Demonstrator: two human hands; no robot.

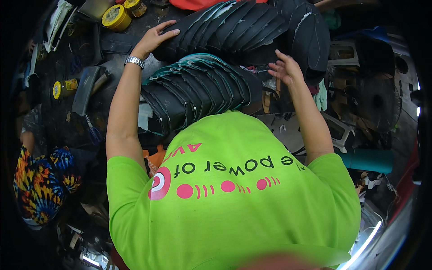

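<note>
A far row of overlapping black flat pieces [231,29], leather-like with pale ragged edges, leans across the bench. At its left end is my left hand [157,38], with a metal watch on the wrist. Its thumb and fingers are spread, the fingertips at the row's edge. Closer to me lies a second row of black pieces [193,92] with teal backing along the edges. My right hand [286,68] is raised beyond the right ends of both rows, fingers apart and holding nothing. A rounded black stitched piece [309,38] stands just past it.
Yellow tubs [116,18] and a yellow jar [65,88] stand on the dark bench at left, with blue-handled scissors [93,134]. A person in a colourful tie-dye garment [45,184] is at far left. A teal roll [366,160] and a fan [382,101] are at right.
</note>
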